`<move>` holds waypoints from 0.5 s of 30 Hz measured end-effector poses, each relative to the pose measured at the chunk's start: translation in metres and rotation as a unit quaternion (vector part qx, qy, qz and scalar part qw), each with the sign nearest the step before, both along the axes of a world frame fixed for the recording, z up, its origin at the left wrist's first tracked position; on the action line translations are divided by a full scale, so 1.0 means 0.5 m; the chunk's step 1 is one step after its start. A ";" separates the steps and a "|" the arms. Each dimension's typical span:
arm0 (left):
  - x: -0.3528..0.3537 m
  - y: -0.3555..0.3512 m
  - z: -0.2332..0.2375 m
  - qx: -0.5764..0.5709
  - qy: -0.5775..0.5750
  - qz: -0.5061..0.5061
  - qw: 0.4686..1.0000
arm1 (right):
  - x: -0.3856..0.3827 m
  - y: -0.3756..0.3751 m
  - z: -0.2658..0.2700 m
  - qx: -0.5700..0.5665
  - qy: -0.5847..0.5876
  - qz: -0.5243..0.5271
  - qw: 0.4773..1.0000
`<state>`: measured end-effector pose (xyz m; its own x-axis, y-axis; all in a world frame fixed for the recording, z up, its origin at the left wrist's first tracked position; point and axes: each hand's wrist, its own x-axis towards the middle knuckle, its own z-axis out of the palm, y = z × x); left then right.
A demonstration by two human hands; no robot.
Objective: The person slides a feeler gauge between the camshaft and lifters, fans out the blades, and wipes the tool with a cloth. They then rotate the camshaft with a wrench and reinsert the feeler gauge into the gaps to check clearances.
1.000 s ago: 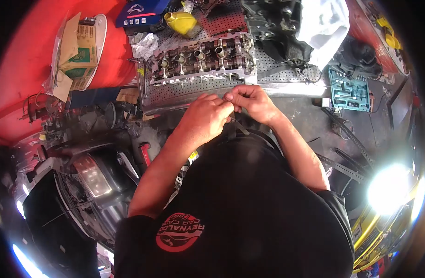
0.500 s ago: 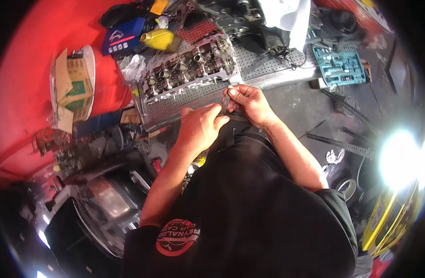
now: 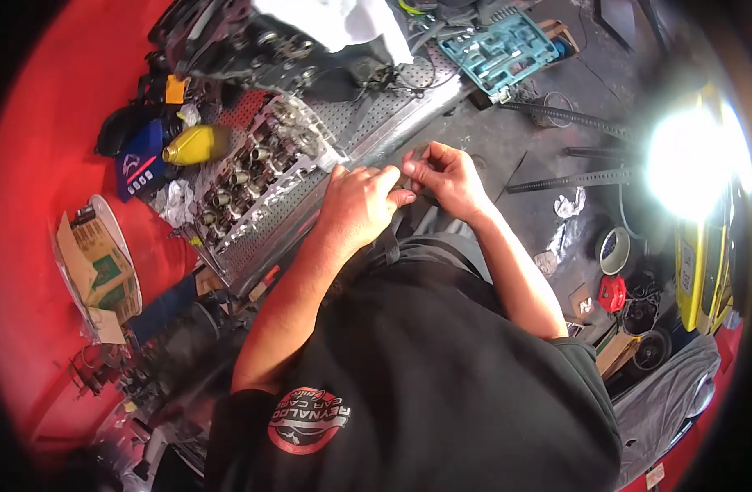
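In front of my waist, both hands meet, with bent fingers pressed together. My left hand is closed, back upward, its thumb pointing toward the right hand. Close against it, my right hand pinches between thumb and forefinger. Something small and greyish shows at those fingertips, mostly covered, and its kind is not clear. Just beyond the left hand, an engine cylinder head lies on a perforated metal bench, its valve train facing up. Neither hand touches it.
A yellow bottle and a blue box stand behind the cylinder head. A teal tool case lies open at the bench's far end. Slotted metal bars cross the floor to the right, near a bright lamp. An open cardboard box sits left.
My view and body have turned right, so the bench now slants and lies further left. The hands stay together; the narrow grey piece between them is now more covered by the fingers.
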<state>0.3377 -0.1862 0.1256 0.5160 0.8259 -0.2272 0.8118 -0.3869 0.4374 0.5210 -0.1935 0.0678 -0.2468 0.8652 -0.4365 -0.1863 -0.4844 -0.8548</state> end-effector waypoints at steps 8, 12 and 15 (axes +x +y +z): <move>0.264 0.043 -0.012 0.036 -0.006 -0.081 0.996 | 0.263 0.052 -0.087 -0.124 0.060 -0.226 0.964; 0.380 0.052 -0.025 -0.002 -0.012 -0.053 0.999 | 0.443 0.067 -0.162 -0.116 0.143 -0.289 0.940; 0.442 0.069 -0.023 -0.016 0.019 -0.075 0.997 | 0.517 0.047 -0.160 -0.108 0.136 -0.249 0.953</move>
<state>0.5588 -0.1516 0.1140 0.6234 0.7320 -0.2748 0.7625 -0.4913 0.4210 0.7793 -0.1702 -0.0124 0.0408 0.8014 -0.5967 -0.6386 -0.4384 -0.6325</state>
